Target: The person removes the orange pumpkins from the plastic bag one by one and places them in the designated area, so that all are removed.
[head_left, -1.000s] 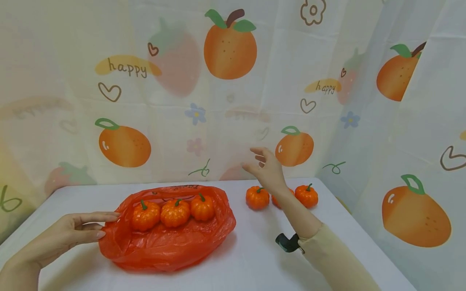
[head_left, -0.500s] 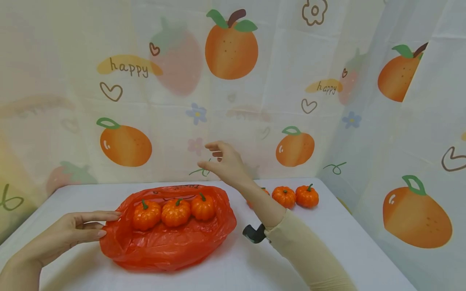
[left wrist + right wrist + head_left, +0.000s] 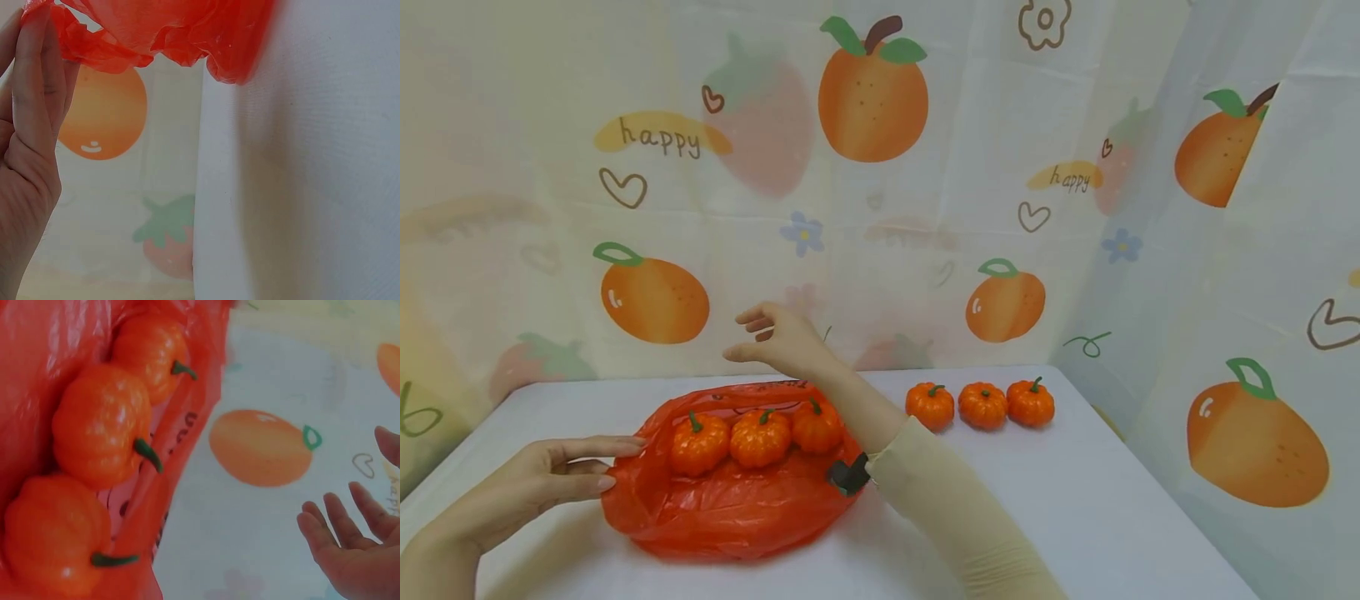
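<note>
A red plastic bag [image 3: 730, 521] lies with its mouth spread wide on the white table. Inside it three small orange pumpkins [image 3: 761, 439] with green stems sit in a row. My left hand [image 3: 523, 483] pinches the bag's left rim between thumb and fingers; the left wrist view shows the crumpled bag edge [image 3: 119, 53] at those fingertips. Raised over the far side of the bag is my right hand [image 3: 782, 337], fingers loosely bent and holding nothing. Its forearm covers the bag's right rim in the head view. The right wrist view shows the bagged pumpkins [image 3: 103, 425] up close.
Three more orange pumpkins [image 3: 982, 407] stand in a row on the table [image 3: 1075, 508], right of the bag. A fabric curtain [image 3: 925, 100] printed with fruit hangs behind the table and along its right side. A black device [image 3: 848, 475] sits at the right wrist.
My right hand has swept left, from above the row of loose pumpkins to above the bag, with its fingers still loose. My left hand keeps its place on the rim.
</note>
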`<move>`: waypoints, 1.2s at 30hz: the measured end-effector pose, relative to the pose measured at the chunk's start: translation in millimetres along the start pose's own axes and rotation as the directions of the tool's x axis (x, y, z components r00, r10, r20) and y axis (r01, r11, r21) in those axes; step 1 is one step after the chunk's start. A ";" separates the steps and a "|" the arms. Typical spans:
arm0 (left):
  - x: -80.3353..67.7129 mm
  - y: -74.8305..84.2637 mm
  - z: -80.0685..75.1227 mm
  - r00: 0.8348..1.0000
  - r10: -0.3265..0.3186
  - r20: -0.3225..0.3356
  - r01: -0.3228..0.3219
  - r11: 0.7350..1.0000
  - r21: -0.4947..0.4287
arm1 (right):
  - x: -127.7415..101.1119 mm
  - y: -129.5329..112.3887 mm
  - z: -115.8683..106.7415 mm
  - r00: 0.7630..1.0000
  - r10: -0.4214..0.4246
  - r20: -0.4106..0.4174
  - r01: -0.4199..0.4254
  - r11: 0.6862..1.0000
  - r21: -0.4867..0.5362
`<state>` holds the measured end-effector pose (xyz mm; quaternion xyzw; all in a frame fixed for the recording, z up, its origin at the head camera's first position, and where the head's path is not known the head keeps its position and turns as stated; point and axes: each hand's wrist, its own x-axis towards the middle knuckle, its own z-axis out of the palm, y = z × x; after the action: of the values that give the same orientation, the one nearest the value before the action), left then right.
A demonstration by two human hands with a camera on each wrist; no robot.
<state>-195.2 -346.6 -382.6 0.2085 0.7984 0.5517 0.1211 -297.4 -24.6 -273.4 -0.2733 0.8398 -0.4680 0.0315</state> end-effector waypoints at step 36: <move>-0.2 2.8 -0.1 1.000 0.009 0.007 -0.009 1.000 -0.012 | 23.0 32.5 89.7 0.965 0.035 0.262 0.014 0.983 -0.183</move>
<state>-194.5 -345.9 -379.9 0.2133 0.7937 0.5563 0.1226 -303.2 -91.3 -345.1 -0.3306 0.8690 -0.3479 0.1202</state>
